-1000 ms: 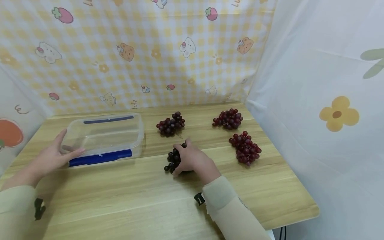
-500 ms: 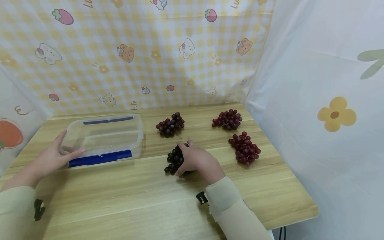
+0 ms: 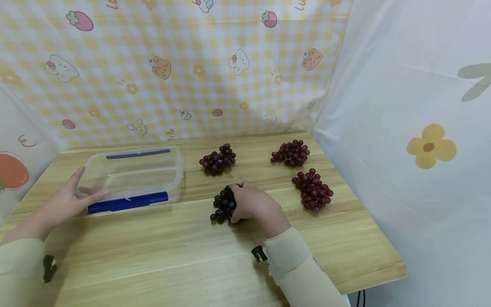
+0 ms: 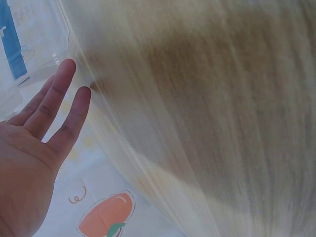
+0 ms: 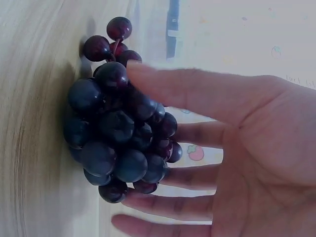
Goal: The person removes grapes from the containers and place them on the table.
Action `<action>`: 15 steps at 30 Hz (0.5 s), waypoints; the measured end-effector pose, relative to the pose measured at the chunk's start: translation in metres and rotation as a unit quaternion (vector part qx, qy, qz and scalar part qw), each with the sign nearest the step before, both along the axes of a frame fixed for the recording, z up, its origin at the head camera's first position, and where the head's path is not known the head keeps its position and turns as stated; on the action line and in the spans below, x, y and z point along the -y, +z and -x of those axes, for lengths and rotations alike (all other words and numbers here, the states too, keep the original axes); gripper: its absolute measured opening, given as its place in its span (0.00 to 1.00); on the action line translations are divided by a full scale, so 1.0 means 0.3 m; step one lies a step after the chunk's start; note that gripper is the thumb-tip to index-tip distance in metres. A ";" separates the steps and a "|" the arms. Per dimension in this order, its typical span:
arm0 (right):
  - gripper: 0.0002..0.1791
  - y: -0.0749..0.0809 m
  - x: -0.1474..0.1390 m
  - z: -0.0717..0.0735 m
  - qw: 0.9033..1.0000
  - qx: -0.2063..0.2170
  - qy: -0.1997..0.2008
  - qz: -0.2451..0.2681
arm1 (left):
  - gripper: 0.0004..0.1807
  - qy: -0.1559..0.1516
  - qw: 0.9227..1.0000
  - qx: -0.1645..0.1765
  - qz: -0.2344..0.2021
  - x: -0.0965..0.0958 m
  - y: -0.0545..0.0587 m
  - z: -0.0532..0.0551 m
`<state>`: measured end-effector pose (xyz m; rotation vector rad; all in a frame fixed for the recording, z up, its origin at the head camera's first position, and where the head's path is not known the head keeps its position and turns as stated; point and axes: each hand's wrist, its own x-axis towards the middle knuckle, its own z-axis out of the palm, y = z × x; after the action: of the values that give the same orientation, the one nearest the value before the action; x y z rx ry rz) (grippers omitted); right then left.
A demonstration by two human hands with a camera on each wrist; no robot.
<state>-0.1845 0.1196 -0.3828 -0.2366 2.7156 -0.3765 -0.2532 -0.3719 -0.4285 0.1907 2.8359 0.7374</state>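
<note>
A bunch of black grapes (image 3: pixel 222 205) lies on the wooden table near the middle. My right hand (image 3: pixel 253 204) holds it from the right, thumb toward the near side and fingers at the far side. In the right wrist view the thumb (image 5: pixel 163 84) touches an upper grape, while the other fingers reach behind the bunch (image 5: pixel 118 133). My left hand (image 3: pixel 65 200) rests spread at the left end of a clear plastic food container (image 3: pixel 178 187). Its thumb lies by the blue latch strip (image 3: pixel 128 202); the left wrist view shows nearly straight fingers (image 4: pixel 74 113).
Behind the held bunch lies a dark red bunch of grapes (image 3: pixel 218 160). Two more red bunches sit to the right, one at the back (image 3: pixel 290 153) and one nearer (image 3: pixel 313 190). A checked cloth (image 3: pixel 199 85) hangs behind the table (image 3: pixel 161 256), whose right edge slants toward me.
My right hand has slid slightly right along the black grapes, baring more of the bunch's left side. The bunch itself stays about where it was. My left hand and the container have not moved.
</note>
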 end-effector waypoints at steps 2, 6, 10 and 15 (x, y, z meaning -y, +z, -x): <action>0.55 0.001 0.000 0.002 1.000 -0.002 0.003 0.002 | 0.65 -0.001 1.000 -0.001 0.000 -0.001 0.001 0.001; 0.55 -0.006 -0.001 0.008 1.000 0.003 0.011 0.016 | 0.65 -0.001 1.000 -0.002 -0.001 0.001 0.000 0.001; 0.52 -0.021 -0.006 0.016 0.999 -0.001 0.019 0.025 | 0.64 -0.001 1.000 -0.001 -0.001 0.001 0.000 0.000; 0.54 -0.046 -0.017 0.027 0.999 0.002 0.004 0.047 | 0.65 -0.001 1.000 -0.003 -0.002 -0.004 0.004 -0.004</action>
<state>-0.1927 0.1246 -0.3966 -0.2712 2.6960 -0.5016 -0.2519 -0.3708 -0.4274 0.1968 2.8388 0.7440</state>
